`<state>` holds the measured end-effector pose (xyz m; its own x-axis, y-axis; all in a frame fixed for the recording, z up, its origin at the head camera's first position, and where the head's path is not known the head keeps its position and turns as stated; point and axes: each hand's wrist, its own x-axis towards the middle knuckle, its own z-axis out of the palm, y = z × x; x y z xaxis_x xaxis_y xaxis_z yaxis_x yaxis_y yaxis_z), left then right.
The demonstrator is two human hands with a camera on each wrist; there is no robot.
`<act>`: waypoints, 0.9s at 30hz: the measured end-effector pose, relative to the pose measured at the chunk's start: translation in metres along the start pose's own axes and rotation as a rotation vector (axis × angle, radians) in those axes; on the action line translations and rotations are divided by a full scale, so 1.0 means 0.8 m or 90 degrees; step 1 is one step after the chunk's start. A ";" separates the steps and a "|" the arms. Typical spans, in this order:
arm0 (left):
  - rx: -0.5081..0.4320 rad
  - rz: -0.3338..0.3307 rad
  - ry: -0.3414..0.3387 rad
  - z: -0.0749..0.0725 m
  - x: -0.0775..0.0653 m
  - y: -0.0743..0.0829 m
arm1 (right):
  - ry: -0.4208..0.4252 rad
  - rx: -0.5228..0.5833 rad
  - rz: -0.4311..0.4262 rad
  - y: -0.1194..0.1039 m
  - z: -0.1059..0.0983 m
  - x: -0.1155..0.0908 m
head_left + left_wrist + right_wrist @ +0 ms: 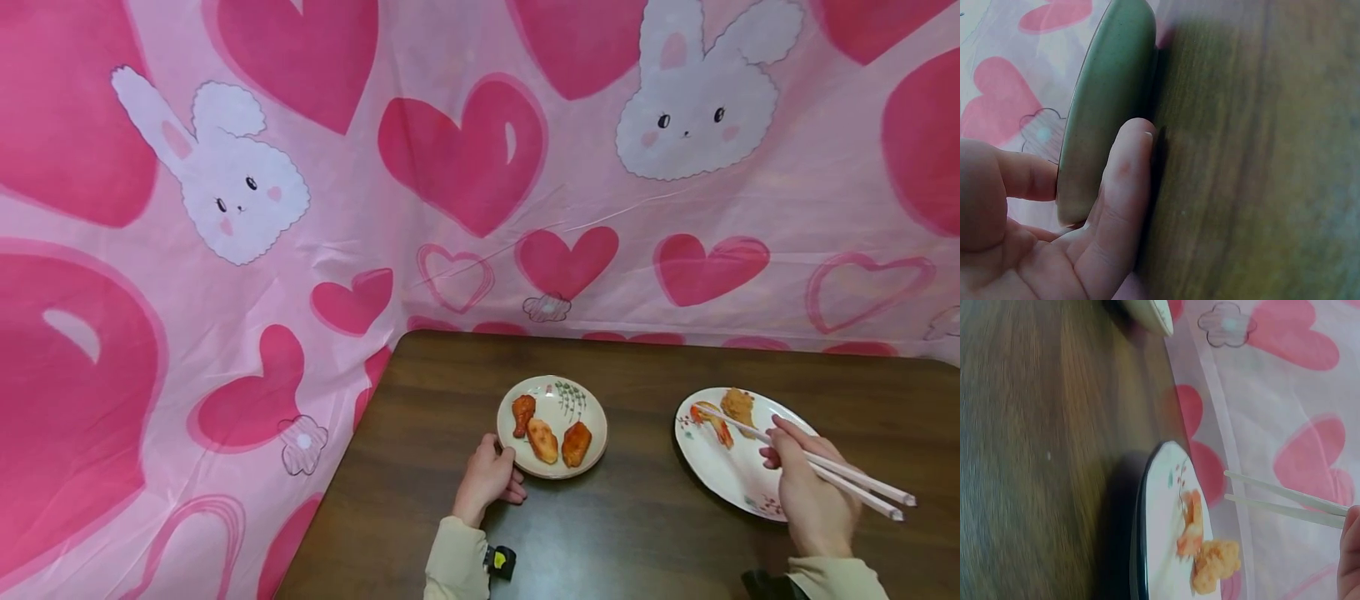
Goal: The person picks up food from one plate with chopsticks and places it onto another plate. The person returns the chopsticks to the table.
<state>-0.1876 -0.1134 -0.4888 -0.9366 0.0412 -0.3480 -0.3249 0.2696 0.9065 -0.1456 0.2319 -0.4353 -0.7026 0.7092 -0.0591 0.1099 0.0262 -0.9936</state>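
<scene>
A small round plate (542,392) was gripped at its near left edge by the left hand (491,475), its thumb set at the rim and a finger tucked between the plate's side and the counter (637,517). On it a drumstick (522,414) and two browned chicken pieces (577,443) were seen; in the left wrist view they were hidden behind the plate's wall, and its far end was cut off by the frame.

A pair of pale chopsticks (862,479) was held in the fingers of the right hand (817,504), with the tips slightly parted. From the head the tips were overlapped with a shrimp-like piece (723,432), but from the right wrist they were shown raised above the oval plate (750,471), apart from the food. A fried piece (737,404) was partly crossed by the sticks. The oval plate's right edge was covered by the right hand, which was itself nearly all cropped out of the right wrist view. There, the oval plate was cut off at the bottom, and the small round plate was reduced to a blurred corner at the top
</scene>
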 end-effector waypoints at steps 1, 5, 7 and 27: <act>-0.001 0.002 0.000 0.000 0.000 0.000 | -0.004 -0.005 -0.006 0.000 0.003 -0.001; -0.004 0.000 0.001 0.000 0.000 0.000 | -0.016 -0.026 -0.039 -0.003 0.015 -0.009; -0.006 -0.003 0.002 0.000 0.000 0.000 | -0.018 -0.031 -0.057 -0.005 0.022 -0.013; -0.002 -0.004 0.006 0.001 0.001 0.001 | -0.138 0.129 -0.090 -0.023 0.070 -0.059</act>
<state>-0.1887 -0.1120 -0.4888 -0.9359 0.0301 -0.3511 -0.3310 0.2663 0.9053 -0.1536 0.1585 -0.4195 -0.8371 0.5408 0.0826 -0.1254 -0.0426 -0.9912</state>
